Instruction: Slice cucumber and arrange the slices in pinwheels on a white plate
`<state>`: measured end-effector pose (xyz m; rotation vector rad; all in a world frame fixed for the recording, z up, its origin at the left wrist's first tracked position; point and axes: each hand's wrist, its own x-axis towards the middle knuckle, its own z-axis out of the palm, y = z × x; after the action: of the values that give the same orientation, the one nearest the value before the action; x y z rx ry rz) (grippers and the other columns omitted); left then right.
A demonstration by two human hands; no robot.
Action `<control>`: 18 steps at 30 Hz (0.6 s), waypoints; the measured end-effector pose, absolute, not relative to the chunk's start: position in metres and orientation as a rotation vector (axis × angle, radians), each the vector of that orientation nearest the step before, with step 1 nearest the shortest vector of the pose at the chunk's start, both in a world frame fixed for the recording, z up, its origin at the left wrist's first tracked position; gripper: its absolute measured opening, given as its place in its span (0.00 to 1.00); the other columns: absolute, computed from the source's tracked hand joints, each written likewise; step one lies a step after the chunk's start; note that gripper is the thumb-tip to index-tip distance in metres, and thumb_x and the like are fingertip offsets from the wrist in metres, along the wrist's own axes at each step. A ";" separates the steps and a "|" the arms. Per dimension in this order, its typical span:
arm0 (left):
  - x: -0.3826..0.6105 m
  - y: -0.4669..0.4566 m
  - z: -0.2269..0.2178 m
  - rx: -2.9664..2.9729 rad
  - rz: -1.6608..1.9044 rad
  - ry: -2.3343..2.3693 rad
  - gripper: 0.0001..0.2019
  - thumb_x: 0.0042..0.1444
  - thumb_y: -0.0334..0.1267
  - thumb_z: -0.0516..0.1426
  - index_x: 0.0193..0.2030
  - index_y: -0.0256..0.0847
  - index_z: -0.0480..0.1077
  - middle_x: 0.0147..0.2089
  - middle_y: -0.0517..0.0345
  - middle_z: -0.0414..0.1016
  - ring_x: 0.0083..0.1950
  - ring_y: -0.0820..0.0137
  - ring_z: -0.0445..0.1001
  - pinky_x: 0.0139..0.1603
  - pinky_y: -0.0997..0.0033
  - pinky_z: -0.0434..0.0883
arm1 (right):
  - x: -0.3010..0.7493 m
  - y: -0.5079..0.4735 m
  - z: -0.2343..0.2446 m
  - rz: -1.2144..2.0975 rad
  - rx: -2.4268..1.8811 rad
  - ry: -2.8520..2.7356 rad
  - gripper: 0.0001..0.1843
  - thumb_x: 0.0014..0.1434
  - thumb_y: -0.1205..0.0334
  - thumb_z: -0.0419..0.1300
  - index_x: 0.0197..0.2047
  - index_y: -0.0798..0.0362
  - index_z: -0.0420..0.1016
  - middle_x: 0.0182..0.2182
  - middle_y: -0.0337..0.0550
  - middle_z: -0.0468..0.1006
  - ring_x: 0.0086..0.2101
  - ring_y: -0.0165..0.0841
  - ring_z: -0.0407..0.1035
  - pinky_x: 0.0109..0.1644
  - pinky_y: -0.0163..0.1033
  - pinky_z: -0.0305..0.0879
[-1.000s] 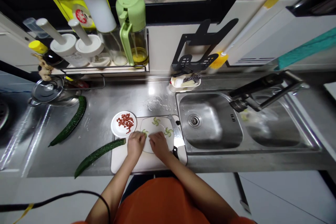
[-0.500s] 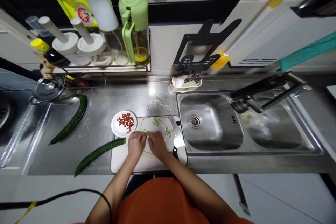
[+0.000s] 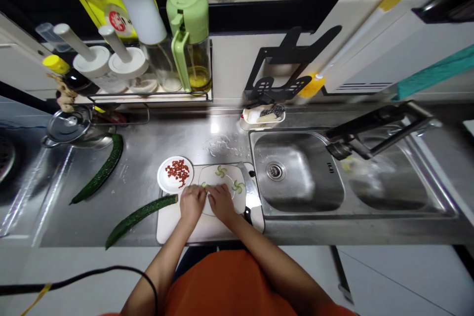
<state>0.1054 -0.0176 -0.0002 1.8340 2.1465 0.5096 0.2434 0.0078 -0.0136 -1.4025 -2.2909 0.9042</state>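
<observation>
My left hand (image 3: pixel 192 201) and my right hand (image 3: pixel 221 202) meet over the left side of a white plate (image 3: pixel 218 211), fingers drawn in and fingertips almost touching. Between the fingertips shows a bit of green cucumber slice (image 3: pixel 204 185), mostly covered by the fingers. Two pinwheels of thin cucumber slices lie on the same plate, one cucumber pinwheel (image 3: pixel 221 171) at the back and another pinwheel (image 3: pixel 238 186) at the right. Under the plate is a white cutting board (image 3: pixel 171 227). A knife (image 3: pixel 250 188) rests along its right side, dark handle toward me.
A small white plate (image 3: pixel 161 177) holds chopped red bits, left of the hands. One cucumber (image 3: pixel 138 217) touches the board; another cucumber (image 3: pixel 101 174) lies farther left. The sink (image 3: pixel 299 173) with a dark faucet (image 3: pixel 365 131) is at the right. Bottles and jars line a rack (image 3: pixel 155 96) behind.
Almost nothing differs. My hands stay at the left side of the plate, with only a very slight shift of the fingers; the plates, knife and cucumbers have not moved.
</observation>
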 end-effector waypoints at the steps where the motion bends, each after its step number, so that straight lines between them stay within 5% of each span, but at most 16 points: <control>1: 0.105 -0.018 0.000 1.838 0.510 2.146 0.09 0.58 0.36 0.54 0.29 0.41 0.72 0.30 0.54 0.73 0.37 0.65 0.67 0.41 0.68 0.61 | 0.243 0.008 -0.013 0.902 -1.402 -2.286 0.18 0.59 0.69 0.52 0.51 0.53 0.73 0.38 0.46 0.72 0.41 0.39 0.57 0.49 0.43 0.54; 18: 0.078 -0.029 0.008 1.815 0.585 2.192 0.09 0.57 0.36 0.53 0.28 0.41 0.72 0.29 0.55 0.74 0.35 0.66 0.69 0.43 0.68 0.63 | 0.245 0.009 -0.012 0.871 -1.421 -2.263 0.17 0.58 0.69 0.54 0.50 0.53 0.74 0.38 0.47 0.74 0.43 0.39 0.59 0.50 0.43 0.56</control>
<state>0.0777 -0.0289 0.0079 1.8149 2.1924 0.5846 0.2451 0.0087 -0.0123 -1.4207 -2.2634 0.8710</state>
